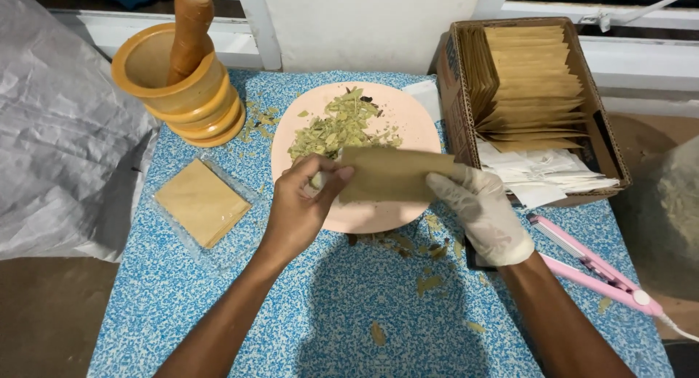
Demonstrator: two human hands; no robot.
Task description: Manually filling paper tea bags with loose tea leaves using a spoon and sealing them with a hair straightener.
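A brown paper pouch (393, 173) is held flat over the pink plate (408, 116). My left hand (302, 203), bare, pinches the pouch's left end, its mouth, with some dried leaf at the fingertips. My right hand (484, 211), in a white glove, grips the pouch's right end. A heap of dried green leaves (338, 127) lies on the far part of the plate.
A wooden mortar with pestle (178, 72) stands at the back left. A stack of brown pouches in clear wrap (202, 202) lies left. A cardboard box (608, 141) of pouches and white sachets sits right. A pink sealing tool (597, 269) lies near the right edge. Leaf bits litter the blue cloth.
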